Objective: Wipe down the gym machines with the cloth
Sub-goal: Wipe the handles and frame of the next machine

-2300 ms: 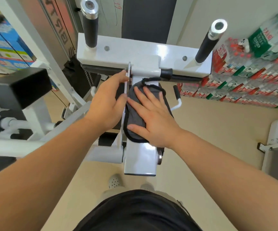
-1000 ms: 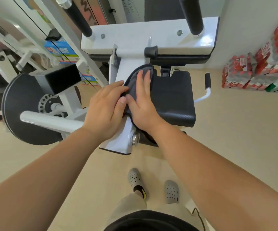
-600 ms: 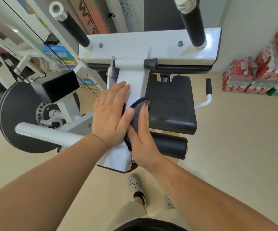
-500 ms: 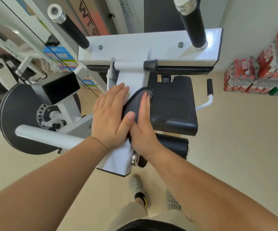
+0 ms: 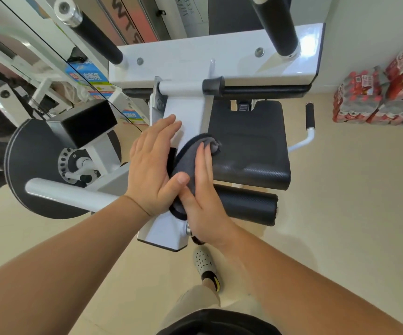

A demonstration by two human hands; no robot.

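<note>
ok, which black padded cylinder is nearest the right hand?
The horizontal roller pad below the seat, beside the right hand; the upright grips sit farther off on the top plate.

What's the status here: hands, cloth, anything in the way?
Left hand flat on white machine arm. Right hand flat, pressing grey cloth against the arm's right side. Seat pad close beside, not blocking.

- Pale beige floor [image 5: 345,213], smooth and evenly lit, runs across the room.
- Plain off-white wall [image 5: 369,32] stands at the right.
- Shrink-wrapped packs of bottles [image 5: 362,100] with red labels are stacked on the floor against that wall.
- Blue-and-white printed cartons [image 5: 88,76] sit at the far left.
- An orange-red panel with large letters [image 5: 132,22] stands at the top.
</note>
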